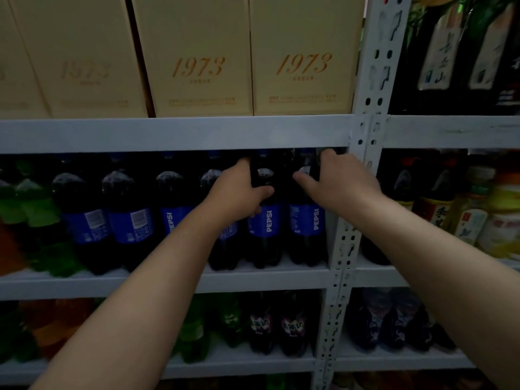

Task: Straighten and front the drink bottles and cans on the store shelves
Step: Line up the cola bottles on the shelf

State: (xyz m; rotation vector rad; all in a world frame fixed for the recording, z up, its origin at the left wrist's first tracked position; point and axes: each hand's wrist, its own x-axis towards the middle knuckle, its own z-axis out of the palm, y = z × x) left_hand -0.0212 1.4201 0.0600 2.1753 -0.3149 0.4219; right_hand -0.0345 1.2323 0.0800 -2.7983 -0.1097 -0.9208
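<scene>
**Both hands on the two rightmost Pepsi bottles, middle shelf**

Your left hand (pixel 239 192) grips the second bottle (pixel 266 223) at its shoulder. The thumb lies across the front just below the neck, and the fingers curl round the far side. Your right hand (pixel 342 184) grips the end bottle (pixel 306 223), which stands just beside the second at its 3 o'clock. That thumb reaches toward 9 o'clock across the shoulder, and the fingers hook behind the neck.

Both bottles stand upright on the middle shelf (pixel 253 280), near the centre of your view. The end bottle is next to the post (pixel 365 130). Each bottle holds dark cola in clear plastic with a blue band label. On both, the white word PEPSI runs vertically and faces you. The caps are lost in shadow under the shelf above.

The Pepsi row runs on toward 9 o'clock of your left hand.
- One bottle is mostly hidden behind your left wrist.
- The third bottle (pixel 171 218) shows PEPSI.
- The turned bottles (pixel 130 223), two of them farther along, show a white barcode panel.
- The green bottles (pixel 33 209) stand at the far 9 o'clock end.

At 12 o'clock are the cream boxes (pixel 304 66), printed 1973. At 3 o'clock, past the post, the side bottles (pixel 472 220) have yellow and orange tones. At 6 o'clock the lower shelf (pixel 239 364) carries green, orange and dark bottles.
</scene>
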